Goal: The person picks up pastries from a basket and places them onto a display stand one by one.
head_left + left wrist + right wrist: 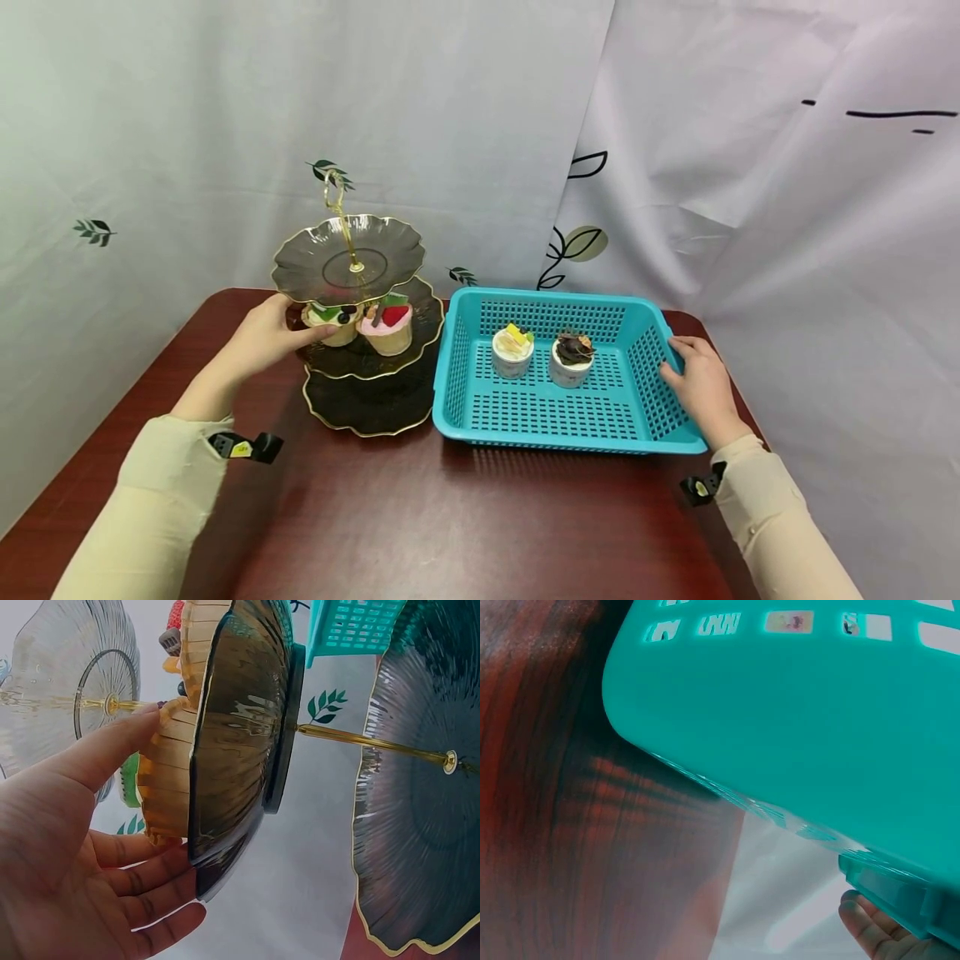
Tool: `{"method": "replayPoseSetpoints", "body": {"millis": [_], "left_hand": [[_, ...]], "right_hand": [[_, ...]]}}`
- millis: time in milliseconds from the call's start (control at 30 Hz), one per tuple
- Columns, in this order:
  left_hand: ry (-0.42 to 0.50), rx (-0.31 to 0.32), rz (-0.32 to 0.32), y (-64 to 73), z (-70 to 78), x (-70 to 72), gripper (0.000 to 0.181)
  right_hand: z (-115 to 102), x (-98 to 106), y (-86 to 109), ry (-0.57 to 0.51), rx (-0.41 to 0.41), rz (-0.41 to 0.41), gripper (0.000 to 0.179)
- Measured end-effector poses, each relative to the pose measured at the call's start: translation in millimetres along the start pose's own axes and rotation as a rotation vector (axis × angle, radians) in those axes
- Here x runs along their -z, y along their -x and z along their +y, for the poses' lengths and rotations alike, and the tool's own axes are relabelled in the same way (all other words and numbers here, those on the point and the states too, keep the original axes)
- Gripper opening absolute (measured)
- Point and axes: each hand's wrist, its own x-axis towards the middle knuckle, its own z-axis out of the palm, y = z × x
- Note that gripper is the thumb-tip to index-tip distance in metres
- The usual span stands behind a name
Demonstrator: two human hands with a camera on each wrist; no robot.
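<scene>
From the left wrist we see what the head view partly hides — the left hand (82, 832) pinching a cake (166, 772) by its pleated, tan cup, on the middle tier (423, 325) of the stand (307, 267). Overhead, we find its cream topped with green and dark bits; the right hand (701, 383) grips the basket (525, 293) rim.

2 arms (142, 517) outstretched; left hand (262, 335) pinches, right hand (703, 383) grips.

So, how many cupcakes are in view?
4: a cupcake pinched by the left hand and a pink-topped one on the stand's middle tier; a yellow-topped one and a dark-topped one in the basket. The top tier may hide more.
</scene>
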Motion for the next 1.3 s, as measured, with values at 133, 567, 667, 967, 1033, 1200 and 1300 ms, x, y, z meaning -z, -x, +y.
{"method": "replayPoseSetpoints", "body": {"millis": [133, 567, 667, 967, 1033, 1200, 1300], "left_hand": [[-0.010, -0.017, 0.020, 0.8, 0.5, 0.5, 0.048], [-0.060, -0.010, 0.164, 16.5, 22.1, 8.0, 0.062], [-0.068, -0.018, 0.225, 22.6, 28.1, 5.1, 0.061], [-0.024, -0.105, 0.474, 40.3, 41.6, -10.9, 0.055], [-0.013, -0.157, 0.532, 44.0, 44.1, -17.1, 0.055], [0.022, -0.309, 0.655, 49.2, 53.5, -34.1, 0.053], [0.045, -0.383, 0.676, 49.6, 62.2, -43.9, 0.063]], "right_hand": [[0.0, 0.2, 0.3, 0.002, 0.000, 0.001, 0.047], [0.6, -0.2, 1.8, -0.001, -0.004, 0.002, 0.047], [0.3, -0.2, 1.6, -0.006, -0.003, -0.003, 0.047], [-0.1, -0.1, -0.6, 0.003, 0.006, 0.001, 0.047], [0.0, -0.2, -1.0, 0.009, 0.006, 0.003, 0.047], [0.9, -1.0, -1.0, 0.014, 0.013, 0.010, 0.047], [1.4, -1.4, -0.2, 0.012, 0.012, 0.007, 0.047]]}}
